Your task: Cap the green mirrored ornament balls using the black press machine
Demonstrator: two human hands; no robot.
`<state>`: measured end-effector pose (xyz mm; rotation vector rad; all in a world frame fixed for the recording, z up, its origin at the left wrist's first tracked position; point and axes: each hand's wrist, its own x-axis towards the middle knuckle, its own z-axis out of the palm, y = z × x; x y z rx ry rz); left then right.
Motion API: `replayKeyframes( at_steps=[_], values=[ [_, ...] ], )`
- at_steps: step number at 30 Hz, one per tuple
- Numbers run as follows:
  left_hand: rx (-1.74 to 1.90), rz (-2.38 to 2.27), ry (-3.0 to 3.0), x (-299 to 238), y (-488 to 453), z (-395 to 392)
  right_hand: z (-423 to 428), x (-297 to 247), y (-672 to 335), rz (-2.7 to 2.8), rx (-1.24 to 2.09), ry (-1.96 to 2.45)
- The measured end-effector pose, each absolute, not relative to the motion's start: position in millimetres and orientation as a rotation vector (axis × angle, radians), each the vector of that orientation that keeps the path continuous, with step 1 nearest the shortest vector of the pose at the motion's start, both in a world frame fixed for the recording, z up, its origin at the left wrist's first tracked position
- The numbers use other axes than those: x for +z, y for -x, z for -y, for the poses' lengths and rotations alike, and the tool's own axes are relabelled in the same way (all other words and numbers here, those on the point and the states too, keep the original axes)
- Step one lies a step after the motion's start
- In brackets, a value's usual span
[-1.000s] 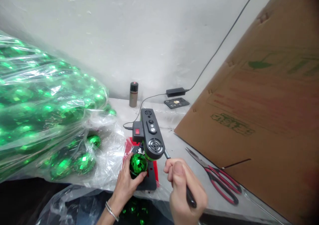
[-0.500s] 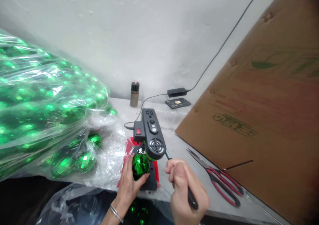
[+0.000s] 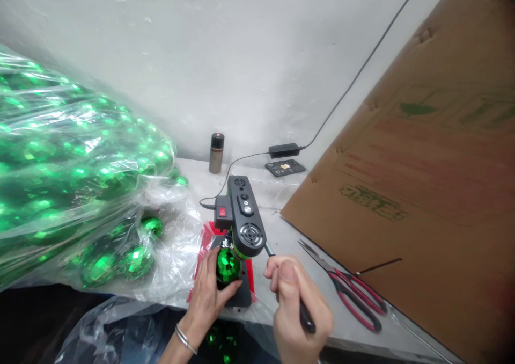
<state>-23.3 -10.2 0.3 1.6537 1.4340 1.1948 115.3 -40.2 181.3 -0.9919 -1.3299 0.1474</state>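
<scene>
A shiny green faceted ball ornament (image 3: 229, 265) is in my left hand (image 3: 209, 283), its fingers on the left side and its thumb along the lower edge. The ball sits against the front of a small black drill press (image 3: 246, 213), under the rounded end of its head. The black base (image 3: 240, 298) of the press lies on a red sheet (image 3: 252, 278). My right hand (image 3: 298, 305) is wrapped round the press's lever handle (image 3: 308, 320), a metal rod with a black grip. The drill bit itself is hidden from me.
Clear plastic bags (image 3: 80, 165) full of green balls fill the left side. Large scissors (image 3: 354, 289) lie on the right, beside a tall cardboard box (image 3: 402, 165). A small bottle (image 3: 216, 153), a power adapter (image 3: 284, 150) and a phone (image 3: 285, 167) stand along the wall.
The ball has turned slightly in my left hand, its facets catching the light differently. My right hand stays on the lever. The whole view has shifted a little.
</scene>
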Motion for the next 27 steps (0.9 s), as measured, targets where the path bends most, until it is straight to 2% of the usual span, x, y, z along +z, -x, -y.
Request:
replayKeyframes(
  at_steps=[14,27],
  values=[
    [1.183,-1.336,-1.163,13,53,1,40,184,-113,1.322,0.137,0.984],
    [1.135,-1.458,-1.710,-9,32,21,41,179,-114,1.337,0.148,0.967]
  ],
)
